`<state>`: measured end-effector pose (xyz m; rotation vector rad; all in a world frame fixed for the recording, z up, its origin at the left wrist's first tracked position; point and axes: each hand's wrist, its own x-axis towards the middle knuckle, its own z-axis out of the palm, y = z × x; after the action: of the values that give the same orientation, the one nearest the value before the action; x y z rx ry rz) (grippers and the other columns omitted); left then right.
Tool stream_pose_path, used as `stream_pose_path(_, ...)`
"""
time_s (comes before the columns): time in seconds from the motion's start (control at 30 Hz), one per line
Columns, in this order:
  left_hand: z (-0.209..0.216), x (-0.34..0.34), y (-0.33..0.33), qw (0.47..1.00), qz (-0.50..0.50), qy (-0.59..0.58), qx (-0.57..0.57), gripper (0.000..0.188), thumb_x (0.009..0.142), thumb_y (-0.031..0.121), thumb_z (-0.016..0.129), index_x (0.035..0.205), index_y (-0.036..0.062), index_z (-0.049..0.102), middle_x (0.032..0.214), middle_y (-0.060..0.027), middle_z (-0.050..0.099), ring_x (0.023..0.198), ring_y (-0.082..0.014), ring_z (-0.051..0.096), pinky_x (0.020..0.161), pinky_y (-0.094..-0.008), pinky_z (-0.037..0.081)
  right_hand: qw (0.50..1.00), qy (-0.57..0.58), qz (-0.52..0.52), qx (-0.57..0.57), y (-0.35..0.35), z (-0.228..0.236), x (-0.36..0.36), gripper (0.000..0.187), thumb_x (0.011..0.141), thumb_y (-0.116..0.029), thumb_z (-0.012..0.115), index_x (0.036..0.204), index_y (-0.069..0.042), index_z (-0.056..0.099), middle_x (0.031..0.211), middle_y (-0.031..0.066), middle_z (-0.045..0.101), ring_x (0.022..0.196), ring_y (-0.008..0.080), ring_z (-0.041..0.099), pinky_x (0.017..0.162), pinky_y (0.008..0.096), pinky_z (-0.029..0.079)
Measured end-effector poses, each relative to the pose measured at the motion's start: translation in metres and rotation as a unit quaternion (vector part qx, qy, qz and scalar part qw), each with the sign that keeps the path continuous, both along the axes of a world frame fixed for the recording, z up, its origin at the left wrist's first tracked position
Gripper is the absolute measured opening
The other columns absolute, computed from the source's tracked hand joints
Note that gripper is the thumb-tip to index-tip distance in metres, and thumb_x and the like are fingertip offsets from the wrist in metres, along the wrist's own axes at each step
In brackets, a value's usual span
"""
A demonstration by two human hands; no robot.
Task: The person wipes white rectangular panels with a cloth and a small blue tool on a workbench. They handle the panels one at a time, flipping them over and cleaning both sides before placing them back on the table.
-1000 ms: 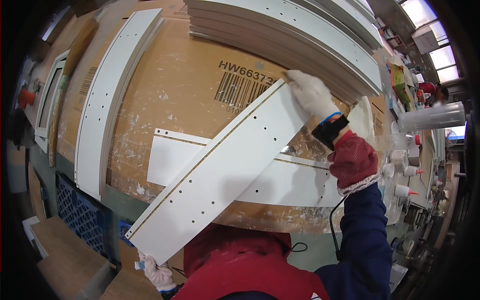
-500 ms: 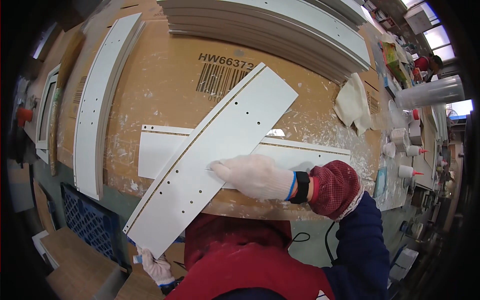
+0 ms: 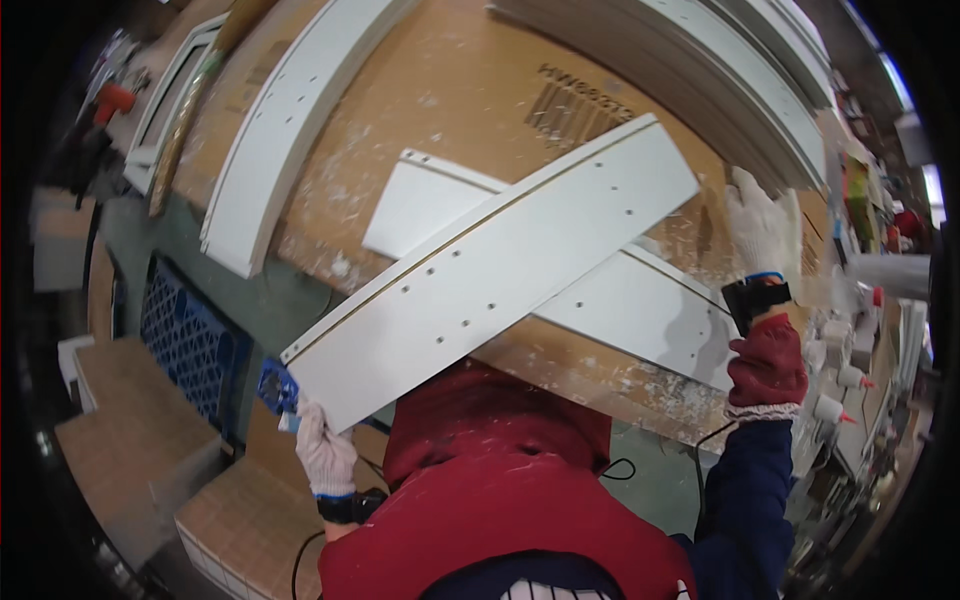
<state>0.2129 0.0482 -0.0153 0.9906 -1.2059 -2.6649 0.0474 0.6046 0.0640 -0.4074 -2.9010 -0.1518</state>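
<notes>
A long white board with drilled holes and a groove along one edge lies slantwise across a second white board. My left hand, in a white knit glove, is closed on the upper board's near-left end, which juts past the table edge. Beside those fingers shows a blue object; whether the hand also holds it is unclear. My right hand, also gloved, is off the boards at the right, fingers stretched forward over the table. A cream cloth shows beside it, partly hidden by the hand.
A cardboard-covered table with white flecks lies beneath the boards. Stacked white boards stand at the far right and left. A blue plastic pallet and cartons are at the lower left. Red-tipped bottles stand at the right.
My right hand has left the upper board and moved right and away to beside the cloth. My left hand stays at the board's end. The whole view has shifted and turned.
</notes>
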Motion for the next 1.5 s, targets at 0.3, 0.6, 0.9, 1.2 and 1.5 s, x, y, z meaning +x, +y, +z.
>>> stream_pose_path(0.3, 0.008, -0.009, 0.009, 0.972, -0.034, 0.171, 0.158, 0.023, 0.099, 0.015, 0.04, 0.112, -0.0021, 0.049, 0.143, -0.0211, 0.04, 0.13, -0.0381, 0.043, 0.098, -0.0594, 0.046, 0.986, -0.034, 0.154, -0.062, -0.127, -0.039, -0.019, 0.02, 0.096, -0.022, 0.045, 0.112, -0.013, 0.053, 0.086, 0.0149, 0.064, 0.075, 0.04, 0.064, 0.062, 0.0501, 0.05)
stream_pose_path(0.6, 0.014, -0.009, 0.008, 0.945, -0.036, 0.211, 0.249, 0.025, 0.1, 0.019, 0.041, 0.078, 0.0064, 0.04, 0.139, -0.0197, 0.042, 0.136, -0.0399, 0.032, 0.099, -0.0676, 0.039, 0.831, -0.066, 0.548, -0.071, -0.368, -0.02, 0.096, 0.027, 0.081, -0.009, 0.053, 0.108, -0.003, 0.052, 0.079, 0.0067, 0.06, 0.055, 0.021, 0.061, 0.047, 0.0328, 0.049)
stream_pose_path(0.9, 0.002, -0.006, -0.012, 0.967, -0.094, 0.182, 0.154, 0.034, 0.099, 0.024, 0.045, 0.125, 0.0026, 0.04, 0.148, -0.0159, 0.036, 0.132, -0.031, 0.04, 0.106, -0.0509, 0.037, 0.721, -0.259, 0.475, -0.433, -0.297, -0.014, 0.086, 0.03, 0.09, -0.015, 0.056, 0.119, -0.008, 0.056, 0.093, 0.0141, 0.065, 0.084, 0.032, 0.065, 0.071, 0.0377, 0.052)
stream_pose_path(1.2, 0.042, -0.019, -0.028, 0.937, -0.046, 0.132, -0.321, 0.072, 0.093, 0.051, 0.037, 0.146, 0.0023, 0.027, 0.146, -0.0292, 0.033, 0.134, -0.0416, 0.036, 0.109, -0.0557, 0.032, 0.946, 0.115, -0.039, -0.3, -0.048, -0.008, 0.072, 0.019, 0.09, -0.019, 0.051, 0.101, -0.004, 0.056, 0.092, 0.0201, 0.063, 0.09, 0.0369, 0.062, 0.074, 0.0437, 0.05)
stream_pose_path(1.5, 0.1, -0.085, 0.123, 0.867, -0.444, 0.208, -0.087, 0.059, 0.098, 0.036, 0.044, 0.143, -0.0019, 0.031, 0.145, -0.0244, 0.037, 0.134, -0.0346, 0.036, 0.109, -0.0487, 0.034, 0.841, 0.102, 0.146, -0.511, -0.179, -0.022, 0.114, 0.047, 0.08, -0.025, 0.059, 0.121, -0.003, 0.054, 0.103, 0.021, 0.062, 0.094, 0.0351, 0.061, 0.081, 0.042, 0.05)
